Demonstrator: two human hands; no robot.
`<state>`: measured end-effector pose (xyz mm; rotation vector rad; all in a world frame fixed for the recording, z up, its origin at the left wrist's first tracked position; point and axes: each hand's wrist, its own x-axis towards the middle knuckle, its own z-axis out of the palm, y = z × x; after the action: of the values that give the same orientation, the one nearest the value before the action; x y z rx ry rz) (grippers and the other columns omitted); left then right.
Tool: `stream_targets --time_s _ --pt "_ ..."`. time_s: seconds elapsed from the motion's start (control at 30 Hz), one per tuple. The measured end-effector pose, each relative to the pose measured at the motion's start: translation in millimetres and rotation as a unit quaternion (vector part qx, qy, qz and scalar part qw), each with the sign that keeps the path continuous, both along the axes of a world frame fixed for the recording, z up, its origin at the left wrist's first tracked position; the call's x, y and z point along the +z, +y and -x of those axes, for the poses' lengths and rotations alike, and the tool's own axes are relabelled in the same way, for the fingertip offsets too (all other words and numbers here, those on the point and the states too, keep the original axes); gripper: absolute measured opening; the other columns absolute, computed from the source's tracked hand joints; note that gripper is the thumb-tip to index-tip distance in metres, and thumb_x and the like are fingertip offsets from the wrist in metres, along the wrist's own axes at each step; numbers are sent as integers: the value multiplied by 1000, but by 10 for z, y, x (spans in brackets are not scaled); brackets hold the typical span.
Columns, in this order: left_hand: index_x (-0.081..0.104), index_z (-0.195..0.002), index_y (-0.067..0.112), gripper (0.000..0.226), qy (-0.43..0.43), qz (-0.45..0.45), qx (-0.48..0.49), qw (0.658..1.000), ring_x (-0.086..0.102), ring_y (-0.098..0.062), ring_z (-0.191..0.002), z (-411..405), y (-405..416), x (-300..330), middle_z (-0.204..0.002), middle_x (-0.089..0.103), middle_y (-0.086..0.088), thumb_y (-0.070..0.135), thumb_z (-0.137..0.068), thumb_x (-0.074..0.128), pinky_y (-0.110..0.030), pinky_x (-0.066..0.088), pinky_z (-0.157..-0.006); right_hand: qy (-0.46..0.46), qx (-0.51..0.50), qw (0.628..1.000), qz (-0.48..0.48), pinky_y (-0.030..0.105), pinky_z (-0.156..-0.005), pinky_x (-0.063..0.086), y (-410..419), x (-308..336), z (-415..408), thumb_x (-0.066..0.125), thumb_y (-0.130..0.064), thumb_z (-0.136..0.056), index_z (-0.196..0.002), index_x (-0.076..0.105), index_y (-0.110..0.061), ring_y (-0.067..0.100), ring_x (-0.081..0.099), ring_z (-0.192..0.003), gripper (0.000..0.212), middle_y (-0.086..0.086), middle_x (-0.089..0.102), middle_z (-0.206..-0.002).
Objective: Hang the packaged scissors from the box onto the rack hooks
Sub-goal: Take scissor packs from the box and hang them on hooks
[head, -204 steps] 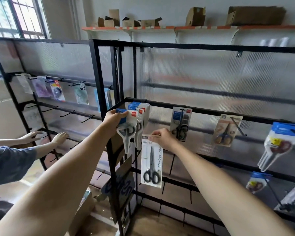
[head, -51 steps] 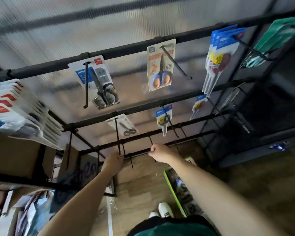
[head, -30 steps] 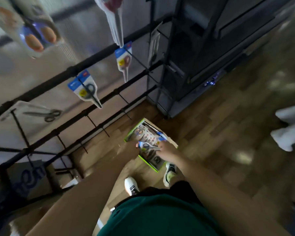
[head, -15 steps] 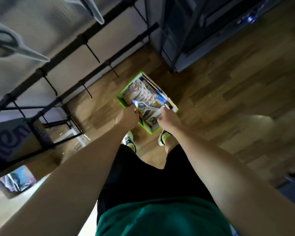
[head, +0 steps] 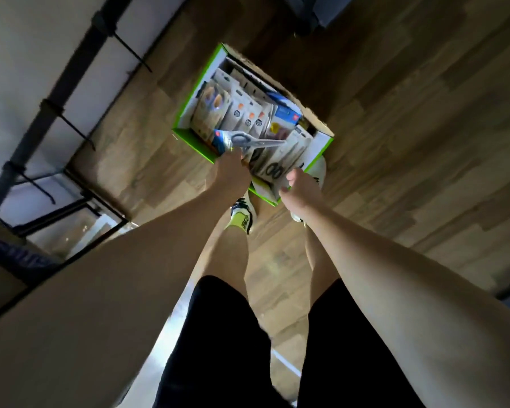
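A green-edged cardboard box (head: 189, 92) stands on the wooden floor, packed with several packs of scissors. My left hand (head: 230, 175) is shut on a blue-topped pack of grey-handled scissors (head: 245, 141), held flat just above the box's near edge. My right hand (head: 299, 191) reaches into the near right corner of the box, fingers on a white pack with black-handled scissors (head: 273, 169); its grip is partly hidden. The rack's black lower bars with bare hooks (head: 133, 58) run along the upper left.
My legs, black shorts and white-and-yellow shoes (head: 243, 214) are directly below the box. A low black frame shelf (head: 80, 219) sits at the left. A dark cabinet base (head: 315, 13) stands beyond the box.
I have bent down further, so the box is nearer and larger. My left hand has lifted the blue-topped pack out, and my right hand has shifted to the near right corner.
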<state>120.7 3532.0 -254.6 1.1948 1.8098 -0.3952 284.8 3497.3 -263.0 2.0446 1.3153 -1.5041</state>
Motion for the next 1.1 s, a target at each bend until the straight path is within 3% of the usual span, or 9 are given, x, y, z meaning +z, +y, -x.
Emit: stream_targets --time_s 0.1,0.37,0.53,0.63,0.73,0.83,0.93,1.0,1.1 --pt "55 -116 9 29 0 -8 -27 1000 57 -37 -107 78 -62 -503 -115 62 -16 15 -88 50 -47 49 -90 1 -31 1000 -2 28 -86 44 -99 -479 94 62 -16 -89 -124 57 -5 29 57 -117 37 14 63 -124" --pt "58 -112 12 26 11 -42 -78 996 60 -35 -102 207 -27 -1525 -110 64 -14 8 -88 50 -41 51 -81 -1 -63 998 -12 27 -82 42 -149 -1616 268 58 -15 -92 -125 56 -8 26 57 -114 34 11 61 -125" --pt "51 -125 13 34 35 -68 -174 982 48 -29 -117 243 157 -2067 -126 53 -10 9 -91 51 -42 47 -89 0 82 996 -37 37 -95 47 -125 -2145 221 58 -10 -91 -128 51 -10 27 53 -116 38 9 54 -128" --pt "44 -133 19 48 57 -112 -256 959 38 -29 -128 283 231 -2361 -139 42 -8 12 -87 58 -44 39 -101 0 238 965 -109 40 -100 45 -69 -2350 214 57 -3 -85 -125 54 -11 28 52 -118 41 8 55 -128" --pt "38 -132 23 60 102 -154 -321 929 48 -32 -118 302 238 -2612 -130 47 -10 15 -80 67 -47 41 -97 13 341 926 -163 41 -111 34 -65 -2531 215 52 -4 -86 -126 54 -12 27 46 -126 41 7 53 -131" --pt "29 -133 23 70 131 -127 -337 924 60 -35 -100 285 200 -2716 -113 58 -11 24 -78 74 -46 45 -80 -50 405 890 -205 45 -107 35 -96 -2682 214 55 -13 -89 -120 60 -10 30 48 -124 32 10 56 -127" --pt "40 -123 21 51 96 -73 -301 946 62 -33 -92 321 104 -2731 -101 62 -10 32 -84 70 -40 47 -68 -75 420 878 -218 46 -99 40 -115 -2680 215 54 -12 -85 -106 67 -11 34 55 -110 26 13 60 -116" --pt "50 -104 20 29 61 -35 -250 966 62 -29 -90 349 23 -2672 -93 61 -5 35 -87 69 -39 52 -67 -78 449 865 -210 41 -92 42 -143 -2636 149 49 -12 -84 -95 70 -17 30 58 -99 24 7 62 -101" --pt "51 -90 20 17 36 -9 -209 977 56 -23 -81 361 -52 -2505 -85 54 0 28 -90 67 -35 48 -63 -85 476 848 -217 41 -89 45 -145 -2515 -24 67 -16 -80 -76 69 -17 29 55 -86 6 3 57 -81"
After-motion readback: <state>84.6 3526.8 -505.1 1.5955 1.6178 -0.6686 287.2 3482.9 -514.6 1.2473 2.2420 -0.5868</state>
